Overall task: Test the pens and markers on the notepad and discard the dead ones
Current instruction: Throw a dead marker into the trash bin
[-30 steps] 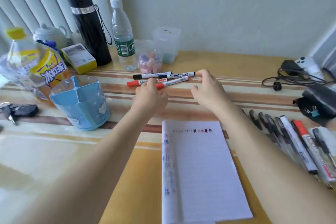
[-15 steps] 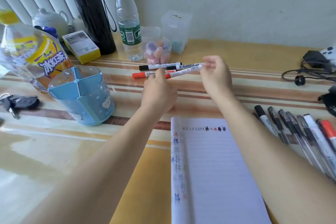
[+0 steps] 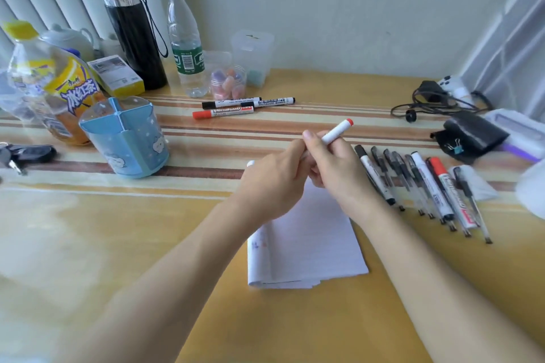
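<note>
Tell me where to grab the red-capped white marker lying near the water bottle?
Take the red-capped white whiteboard marker by the middle of its white barrel, coming down from above. It lies flat on the striped table, cap to the left, so its long sides are easy to pinch. The black-capped white markers lie close behind it, so slip the far finger in carefully.

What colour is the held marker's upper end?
Red; the marker body is white. Head view.
</note>
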